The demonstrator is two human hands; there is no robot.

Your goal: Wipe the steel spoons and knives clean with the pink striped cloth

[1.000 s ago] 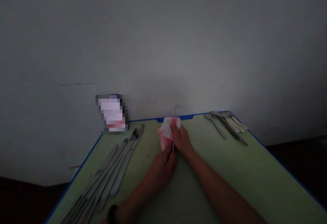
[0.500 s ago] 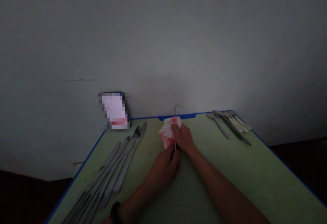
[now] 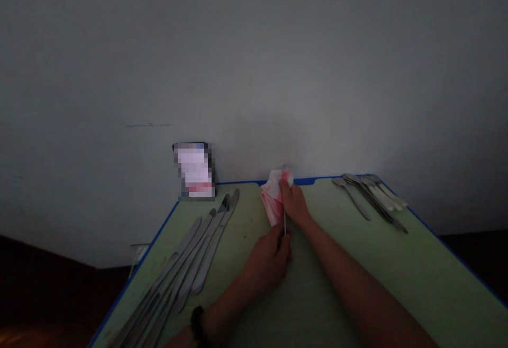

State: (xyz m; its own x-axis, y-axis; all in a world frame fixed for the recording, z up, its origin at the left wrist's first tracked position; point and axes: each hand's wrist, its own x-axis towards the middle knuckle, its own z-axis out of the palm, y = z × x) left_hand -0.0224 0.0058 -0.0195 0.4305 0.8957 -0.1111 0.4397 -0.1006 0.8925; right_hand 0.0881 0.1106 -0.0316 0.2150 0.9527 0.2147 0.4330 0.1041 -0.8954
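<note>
My left hand (image 3: 270, 258) is closed around the lower end of a thin metal piece of cutlery (image 3: 284, 224), seen nearly edge-on, so its exact kind does not show. Above it, my right hand (image 3: 294, 203) pinches a pink and white cloth (image 3: 272, 200) folded about the upper part of the cutlery. Only a short bit of the tip pokes out past the cloth. Both hands are over the middle of the green table, close to its far edge.
Several table knives (image 3: 206, 247) lie in an overlapping row on the left of the green table (image 3: 317, 284). Spoons and other cutlery (image 3: 369, 197), some with white handles, lie at the far right. A phone with a blurred screen (image 3: 194, 168) leans against the wall (image 3: 254, 73).
My right hand and the cloth have slid up along the cutlery, so less of its tip shows. The head view has turned left, shifting everything rightward in the picture.
</note>
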